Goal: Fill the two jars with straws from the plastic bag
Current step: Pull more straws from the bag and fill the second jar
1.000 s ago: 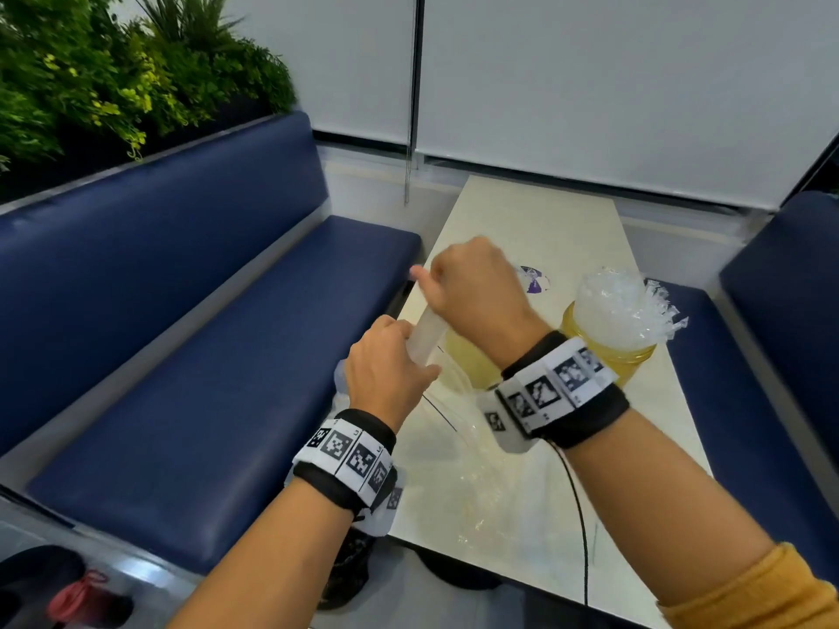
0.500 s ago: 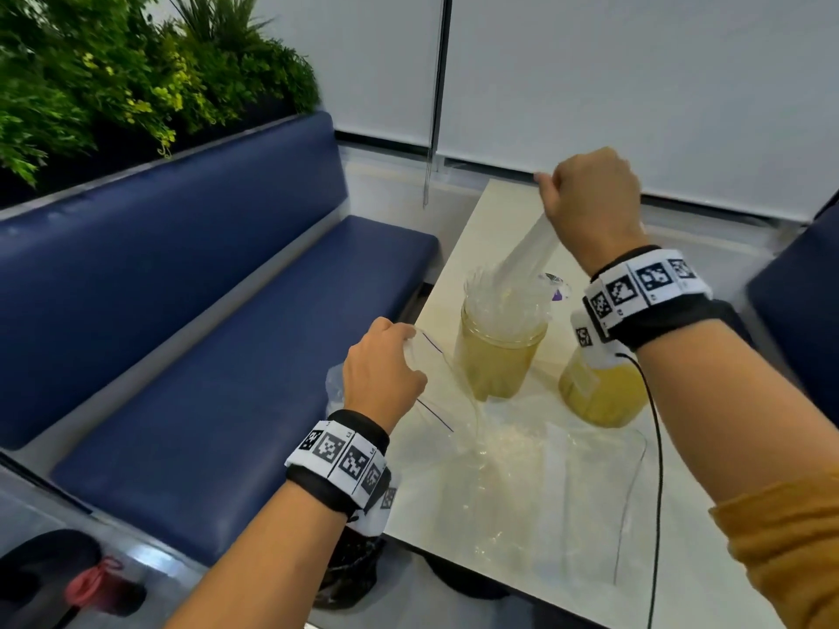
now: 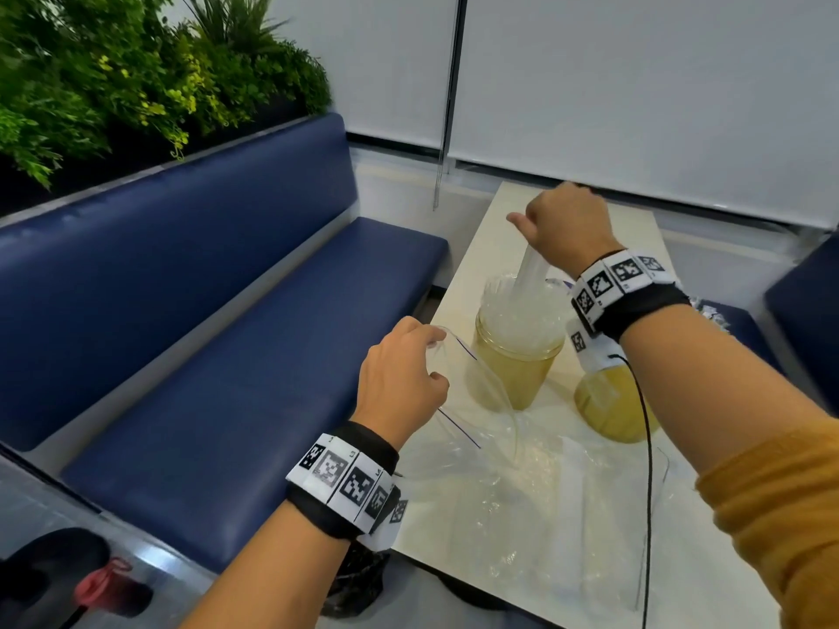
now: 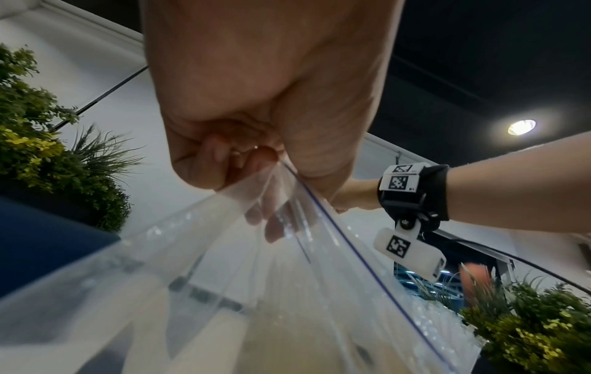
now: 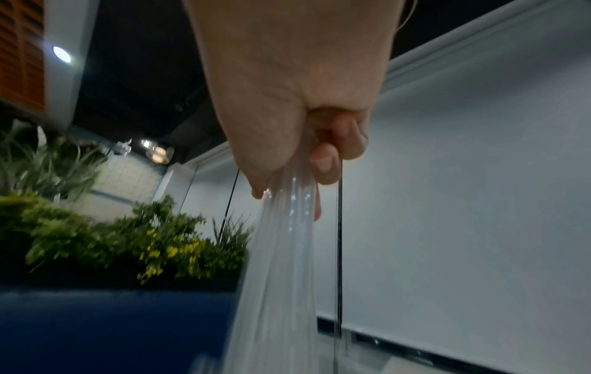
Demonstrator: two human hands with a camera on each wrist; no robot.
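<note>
Pinching a bundle of clear straws (image 3: 530, 275) between curled fingers (image 5: 326, 162) and thumb, the right hand (image 3: 565, 224) held it above the nearer jar (image 3: 515, 356), the straws' lower ends down among those already standing in its mouth. The left hand (image 3: 399, 383) had its fingers (image 4: 220, 154) curled tight on the rim of the plastic bag (image 3: 513, 488), lifting that edge while the rest lay crumpled on the table (image 3: 495, 220). The second jar (image 3: 608, 401) stood just beside the first, partly hidden by the right wrist. A blue bench (image 3: 227, 356) ran along the table's left side.
</note>
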